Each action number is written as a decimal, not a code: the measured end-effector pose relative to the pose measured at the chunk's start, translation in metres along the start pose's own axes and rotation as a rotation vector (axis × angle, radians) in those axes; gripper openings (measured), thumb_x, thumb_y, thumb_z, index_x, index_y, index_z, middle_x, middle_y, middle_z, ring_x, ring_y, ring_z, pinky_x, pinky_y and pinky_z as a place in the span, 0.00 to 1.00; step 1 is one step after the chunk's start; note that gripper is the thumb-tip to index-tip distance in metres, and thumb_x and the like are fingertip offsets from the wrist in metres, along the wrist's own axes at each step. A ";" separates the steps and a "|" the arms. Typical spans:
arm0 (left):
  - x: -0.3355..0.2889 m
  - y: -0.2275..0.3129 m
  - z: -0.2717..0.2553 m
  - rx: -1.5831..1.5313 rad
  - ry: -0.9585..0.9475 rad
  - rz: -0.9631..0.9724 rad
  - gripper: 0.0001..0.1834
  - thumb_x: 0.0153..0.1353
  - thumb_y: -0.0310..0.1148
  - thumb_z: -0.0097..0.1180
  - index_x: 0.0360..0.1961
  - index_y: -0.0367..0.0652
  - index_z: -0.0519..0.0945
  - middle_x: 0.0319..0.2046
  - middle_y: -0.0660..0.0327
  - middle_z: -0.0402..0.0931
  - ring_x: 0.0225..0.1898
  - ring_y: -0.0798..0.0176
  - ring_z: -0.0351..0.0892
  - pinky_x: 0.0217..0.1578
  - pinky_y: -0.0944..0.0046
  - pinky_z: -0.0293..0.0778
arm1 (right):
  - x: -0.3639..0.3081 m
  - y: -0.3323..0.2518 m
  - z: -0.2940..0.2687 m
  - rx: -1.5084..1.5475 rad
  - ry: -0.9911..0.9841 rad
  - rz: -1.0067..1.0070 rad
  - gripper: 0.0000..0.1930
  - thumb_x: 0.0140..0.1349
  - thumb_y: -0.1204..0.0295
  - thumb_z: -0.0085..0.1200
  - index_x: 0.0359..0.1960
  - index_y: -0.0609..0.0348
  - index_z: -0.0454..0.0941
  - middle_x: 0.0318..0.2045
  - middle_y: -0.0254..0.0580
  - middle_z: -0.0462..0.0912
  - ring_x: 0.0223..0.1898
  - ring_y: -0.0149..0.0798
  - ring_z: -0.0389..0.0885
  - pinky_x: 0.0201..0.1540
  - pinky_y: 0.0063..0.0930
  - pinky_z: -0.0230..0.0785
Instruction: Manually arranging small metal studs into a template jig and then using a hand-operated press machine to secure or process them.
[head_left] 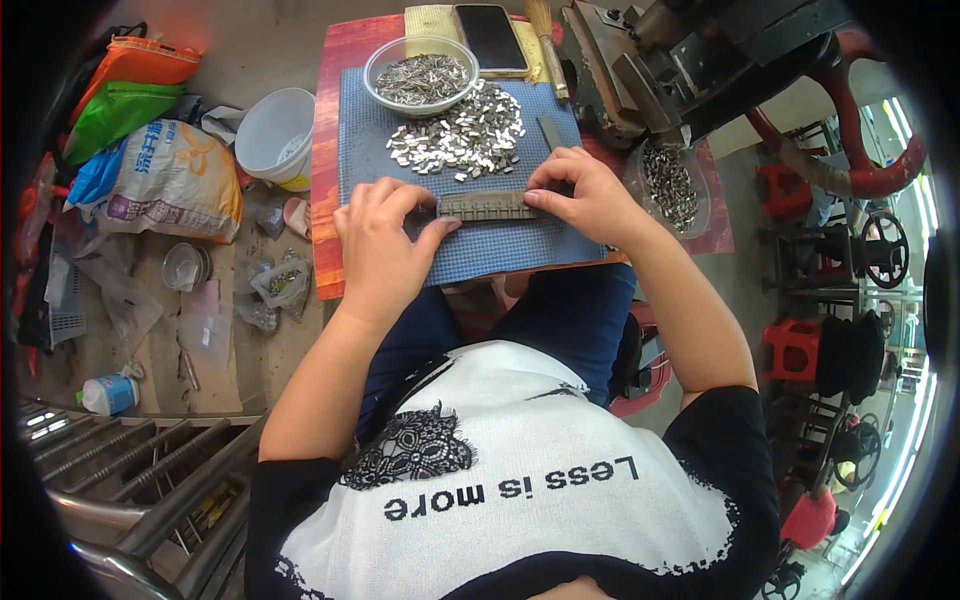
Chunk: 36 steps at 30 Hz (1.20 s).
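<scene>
Between my hands, a grey metal bar with a row of slots lies near the front of a blue ribbed mat. My left hand grips the bar's left end between thumb and fingers. At the other end, my right hand pinches the bar with thumb and forefinger. Just beyond it spreads a pile of small shiny metal pieces. Behind the pile stands a clear round bowl full of thin metal pins. A flat grey metal strip lies beyond my right hand.
A phone and a brush lie at the table's back. Right of the mat are a dark machine and a clear tub of metal parts. On the left floor stand a white bucket and a printed sack.
</scene>
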<state>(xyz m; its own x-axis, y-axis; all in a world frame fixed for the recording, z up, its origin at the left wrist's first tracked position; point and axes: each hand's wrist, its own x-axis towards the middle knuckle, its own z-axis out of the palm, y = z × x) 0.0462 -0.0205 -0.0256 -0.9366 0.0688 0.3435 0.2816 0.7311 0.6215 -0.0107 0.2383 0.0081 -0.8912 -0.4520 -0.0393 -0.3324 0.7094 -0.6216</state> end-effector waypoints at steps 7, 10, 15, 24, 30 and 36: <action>-0.002 0.002 -0.003 -0.007 0.010 0.011 0.13 0.49 0.40 0.72 0.32 0.48 0.83 0.35 0.67 0.77 0.45 0.58 0.72 0.47 0.55 0.58 | 0.012 -0.013 -0.006 0.138 0.089 0.005 0.10 0.61 0.66 0.62 0.35 0.62 0.82 0.34 0.45 0.80 0.41 0.43 0.77 0.46 0.35 0.70; -0.003 0.000 -0.001 -0.027 0.010 0.002 0.13 0.49 0.39 0.72 0.32 0.48 0.83 0.35 0.67 0.77 0.45 0.58 0.72 0.47 0.55 0.58 | 0.053 -0.036 -0.003 0.211 0.336 -0.033 0.12 0.59 0.66 0.64 0.32 0.65 0.82 0.28 0.44 0.82 0.32 0.40 0.79 0.39 0.34 0.71; -0.002 0.003 -0.002 -0.048 0.020 0.048 0.13 0.48 0.38 0.72 0.32 0.48 0.82 0.35 0.67 0.77 0.46 0.58 0.72 0.47 0.56 0.58 | 0.114 -0.045 0.006 -0.035 0.513 -0.089 0.13 0.58 0.62 0.67 0.37 0.59 0.88 0.32 0.39 0.86 0.32 0.33 0.83 0.39 0.27 0.73; -0.003 -0.002 -0.001 -0.038 0.034 0.051 0.13 0.49 0.38 0.72 0.33 0.48 0.82 0.36 0.67 0.77 0.45 0.57 0.72 0.47 0.56 0.58 | 0.078 -0.033 -0.027 -0.026 0.263 -0.244 0.11 0.56 0.66 0.66 0.35 0.60 0.85 0.33 0.38 0.84 0.39 0.33 0.80 0.43 0.27 0.71; -0.003 0.001 -0.001 0.000 0.047 0.065 0.13 0.48 0.38 0.72 0.32 0.47 0.82 0.33 0.67 0.77 0.43 0.59 0.73 0.46 0.57 0.60 | 0.012 -0.032 -0.025 0.009 -0.164 -0.014 0.08 0.61 0.71 0.61 0.35 0.65 0.82 0.38 0.42 0.79 0.39 0.38 0.78 0.43 0.30 0.70; -0.001 0.002 0.001 0.002 0.049 0.071 0.13 0.49 0.38 0.72 0.32 0.46 0.82 0.32 0.67 0.77 0.43 0.59 0.73 0.46 0.57 0.60 | 0.009 -0.028 -0.022 -0.032 -0.177 -0.001 0.08 0.60 0.72 0.62 0.36 0.65 0.82 0.40 0.44 0.81 0.41 0.43 0.81 0.47 0.32 0.72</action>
<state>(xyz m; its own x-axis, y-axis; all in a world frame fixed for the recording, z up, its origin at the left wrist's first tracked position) 0.0479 -0.0186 -0.0252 -0.9030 0.0877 0.4206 0.3468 0.7267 0.5930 -0.0157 0.2262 0.0421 -0.8238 -0.5385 -0.1774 -0.3452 0.7245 -0.5966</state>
